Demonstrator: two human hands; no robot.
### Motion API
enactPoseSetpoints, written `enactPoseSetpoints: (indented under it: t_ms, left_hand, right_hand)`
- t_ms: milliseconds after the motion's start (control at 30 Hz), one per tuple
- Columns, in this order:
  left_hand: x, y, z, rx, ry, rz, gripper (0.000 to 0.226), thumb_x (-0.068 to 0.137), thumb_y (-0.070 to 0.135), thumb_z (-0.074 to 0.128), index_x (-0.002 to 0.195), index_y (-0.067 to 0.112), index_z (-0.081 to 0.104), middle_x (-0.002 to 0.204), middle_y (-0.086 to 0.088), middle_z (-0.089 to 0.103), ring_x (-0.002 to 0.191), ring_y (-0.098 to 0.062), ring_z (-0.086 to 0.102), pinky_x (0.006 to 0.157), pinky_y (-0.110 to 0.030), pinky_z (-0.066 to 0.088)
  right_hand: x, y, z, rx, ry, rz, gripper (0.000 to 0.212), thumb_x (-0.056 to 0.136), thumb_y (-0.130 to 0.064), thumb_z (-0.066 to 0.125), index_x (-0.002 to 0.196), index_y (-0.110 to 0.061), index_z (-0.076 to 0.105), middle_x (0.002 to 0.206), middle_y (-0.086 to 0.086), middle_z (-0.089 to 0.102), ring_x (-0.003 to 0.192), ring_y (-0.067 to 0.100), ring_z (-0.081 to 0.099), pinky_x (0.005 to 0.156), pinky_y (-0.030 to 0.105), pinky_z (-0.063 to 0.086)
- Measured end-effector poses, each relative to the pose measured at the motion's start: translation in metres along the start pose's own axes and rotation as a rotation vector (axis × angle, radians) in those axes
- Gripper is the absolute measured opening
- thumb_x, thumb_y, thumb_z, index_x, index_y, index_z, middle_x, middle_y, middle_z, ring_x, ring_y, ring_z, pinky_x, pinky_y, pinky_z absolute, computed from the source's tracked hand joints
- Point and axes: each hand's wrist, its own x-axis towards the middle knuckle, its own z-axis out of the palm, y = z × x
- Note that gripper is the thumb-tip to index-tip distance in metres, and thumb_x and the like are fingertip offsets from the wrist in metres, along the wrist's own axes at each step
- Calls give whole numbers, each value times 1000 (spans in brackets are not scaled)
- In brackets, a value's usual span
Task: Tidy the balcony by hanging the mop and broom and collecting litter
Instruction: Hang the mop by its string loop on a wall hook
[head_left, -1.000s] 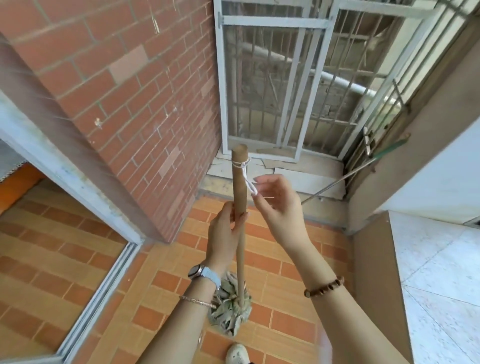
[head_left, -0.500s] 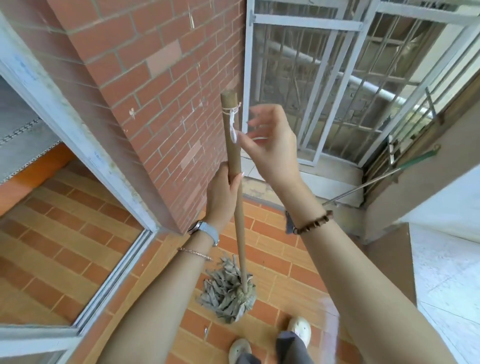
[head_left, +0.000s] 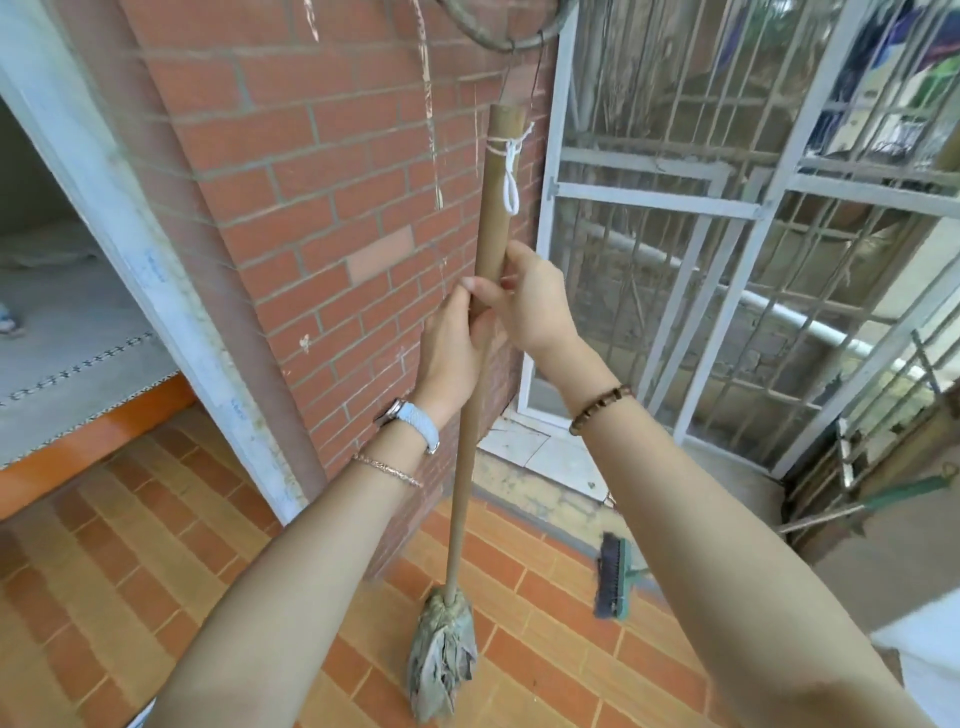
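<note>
The mop has a long wooden handle (head_left: 492, 208) with a white string loop (head_left: 511, 171) tied near its top and a grey rag head (head_left: 441, 660) hanging just above the tiled floor. My left hand (head_left: 452, 343) grips the handle about a third of the way down. My right hand (head_left: 530, 306) grips it just above, on the right side. The handle's top reaches up beside the brick wall (head_left: 311, 182), under a curved hoop (head_left: 498, 39) at the upper edge. A broom lies on the floor at the right, its dark brush head (head_left: 613, 582) and green-tipped stick (head_left: 914, 491) showing.
White metal grilles (head_left: 727, 249) close off the balcony ahead and to the right. A white door frame (head_left: 156, 291) borders an open doorway on the left. Orange floor tiles (head_left: 545, 623) run under the mop. A pale wall corner (head_left: 930, 670) juts in at the lower right.
The mop has been lifted higher along the brick wall. My right hand let go of the string loop and now grips the handle above my left hand. The view tilted upward.
</note>
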Motion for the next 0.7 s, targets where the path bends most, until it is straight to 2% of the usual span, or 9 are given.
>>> enactPoseSetpoints:
  t_ms: [67, 133, 200, 233, 300, 333, 400, 467, 700]
  left_hand:
    - [26, 8, 8, -20, 23, 21, 23, 95, 19, 47, 114, 29, 56, 97, 11, 68, 81, -1, 60, 62, -4, 38]
    - [51, 14, 16, 0, 55, 27, 24, 94, 16, 47, 116, 21, 56, 104, 0, 68, 90, -12, 63, 73, -17, 45]
    - [73, 19, 25, 39, 104, 22, 23, 93, 16, 49, 115, 12, 55, 105, -11, 66, 96, -26, 62, 80, -31, 49]
    - [83, 22, 28, 37, 130, 21, 21, 93, 16, 49, 113, 12, 56, 103, -10, 66, 96, -26, 63, 80, -32, 50]
    - [102, 28, 33, -15, 173, 20, 19, 94, 16, 49, 104, 29, 58, 91, 8, 69, 85, -7, 65, 69, -17, 47]
    - [111, 33, 34, -51, 192, 16, 27, 95, 16, 47, 96, 40, 59, 82, 15, 69, 76, 5, 63, 60, -8, 43]
    - [127, 41, 36, -87, 214, 10, 42, 95, 15, 46, 86, 55, 57, 77, 31, 67, 69, 15, 59, 51, -1, 38]
    - [140, 47, 37, -76, 215, 23, 43, 94, 18, 47, 86, 60, 53, 80, 41, 62, 71, 18, 58, 52, 0, 38]
    - [210, 16, 57, -243, 232, -69, 44, 98, 17, 44, 84, 54, 62, 78, 28, 70, 66, 11, 62, 48, -4, 41]
  right_hand:
    - [25, 0, -11, 48, -6, -43, 21, 85, -17, 70, 93, -2, 58, 85, 10, 67, 76, 22, 65, 70, 30, 55]
    - [49, -1, -20, 67, -10, -73, 21, 86, -16, 69, 94, -1, 58, 85, 12, 67, 76, 24, 65, 71, 36, 56]
    - [70, -2, -28, 67, -9, -96, 23, 85, -17, 70, 93, 0, 57, 84, 12, 66, 74, 24, 63, 70, 35, 55]
    - [81, -2, -32, 68, -12, -113, 24, 85, -17, 71, 90, 0, 55, 83, 12, 65, 73, 26, 62, 67, 32, 54]
    - [101, -2, -38, 64, -14, -151, 25, 83, -18, 72, 81, -5, 51, 76, 8, 62, 67, 25, 56, 58, 21, 48]
    - [111, -2, -40, 70, -19, -160, 25, 83, -18, 72, 79, -8, 50, 75, 6, 61, 67, 25, 57, 58, 21, 48]
    - [130, -1, -42, 102, -43, -162, 24, 83, -17, 72, 80, -8, 50, 81, 9, 64, 76, 30, 64, 68, 36, 55]
    - [148, 2, -40, 104, -56, -173, 22, 84, -18, 71, 82, -7, 52, 86, 10, 66, 80, 30, 66, 72, 44, 56]
    - [220, 26, -26, 83, -73, -219, 17, 86, -18, 69, 89, -8, 56, 91, 10, 67, 82, 26, 68, 73, 39, 58]
